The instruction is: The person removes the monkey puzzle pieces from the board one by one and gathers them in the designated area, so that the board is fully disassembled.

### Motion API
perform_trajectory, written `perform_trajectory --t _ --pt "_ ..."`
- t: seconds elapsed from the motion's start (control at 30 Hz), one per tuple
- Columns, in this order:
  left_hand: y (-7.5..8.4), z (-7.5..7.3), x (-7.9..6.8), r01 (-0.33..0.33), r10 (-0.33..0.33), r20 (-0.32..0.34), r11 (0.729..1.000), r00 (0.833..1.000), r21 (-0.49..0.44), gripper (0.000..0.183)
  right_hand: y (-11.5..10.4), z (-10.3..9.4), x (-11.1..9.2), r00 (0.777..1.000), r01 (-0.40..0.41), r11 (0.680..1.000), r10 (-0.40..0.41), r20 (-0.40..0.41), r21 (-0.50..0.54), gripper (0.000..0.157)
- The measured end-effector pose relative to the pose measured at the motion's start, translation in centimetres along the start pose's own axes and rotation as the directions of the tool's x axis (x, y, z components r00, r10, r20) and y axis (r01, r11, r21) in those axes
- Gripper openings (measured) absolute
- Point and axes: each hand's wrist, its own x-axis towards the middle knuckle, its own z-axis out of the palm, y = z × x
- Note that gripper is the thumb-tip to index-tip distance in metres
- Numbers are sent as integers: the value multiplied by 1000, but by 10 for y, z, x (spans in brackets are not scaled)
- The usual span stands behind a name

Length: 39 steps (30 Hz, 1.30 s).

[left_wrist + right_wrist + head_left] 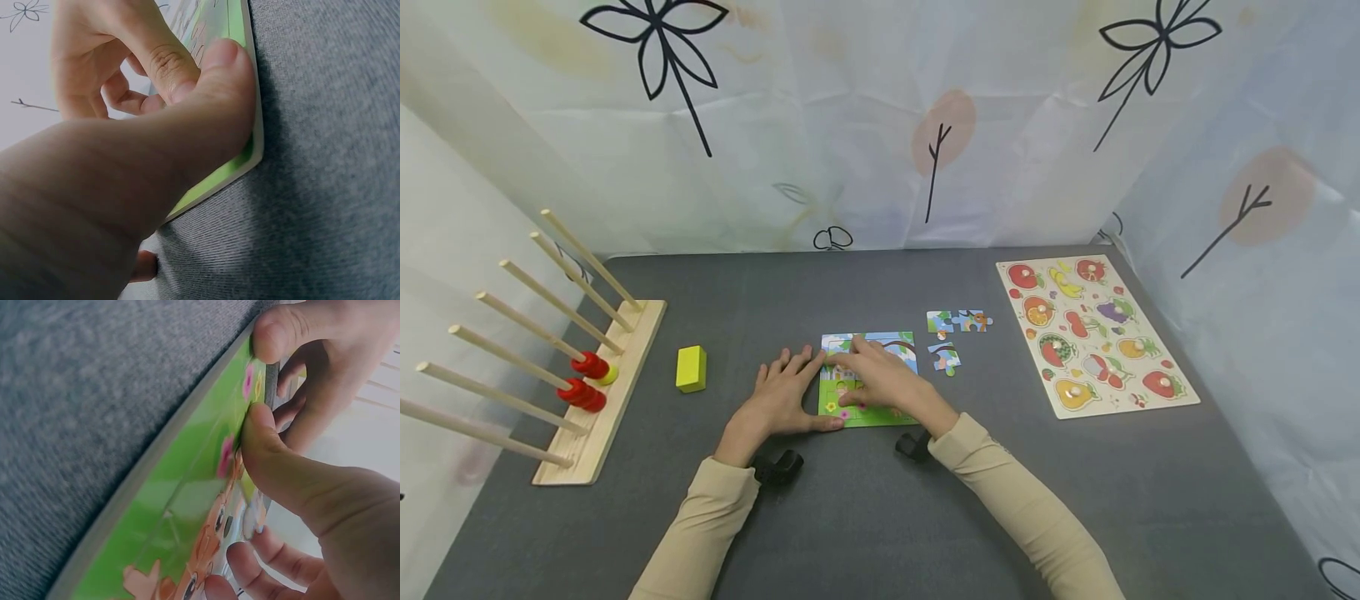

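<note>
A jigsaw puzzle board point(895, 414) with a green lower border and a blue top lies flat on the grey table. My left hand point(786, 396) is spread at its left side, the thumb touching the lower left corner and the fingertips near the upper left edge. Over the middle of the board is my right hand point(887, 379). In the right wrist view its thumb point(262, 431) touches the picture, while the other fingertips point(244, 562) come down on the board farther along. Part of the picture, with pink flowers point(226, 455), shows beside the thumb; the palm side is partly hidden.
Loose puzzle pieces point(944, 358) lie right of the board. Farther right is a fruit peg puzzle point(1138, 400). A yellow block point(691, 369) stands to the left, beside a wooden peg rack point(625, 367) with red rings point(582, 395) and a yellow one. A printed cloth point(865, 150) hangs behind.
</note>
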Motion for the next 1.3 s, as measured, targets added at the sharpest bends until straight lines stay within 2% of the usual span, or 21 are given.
perform_trajectory --t 0.4,0.7,1.0,1.3 --pt "-1 0 0 -11 11 -5 1000 1000 -5 116 1 -4 0 999 -23 999 21 47 34 62" --pt "-1 0 -1 -15 15 -8 1000 1000 2 116 11 -7 -7 999 -38 998 38 2 52 58" --pt "-2 1 0 -14 14 -8 1000 1000 1 116 33 -18 -22 997 -67 995 70 -43 74 57" --pt "-2 2 0 -7 7 -9 1000 1000 4 117 53 -19 -34 994 -77 993 84 -70 91 54"
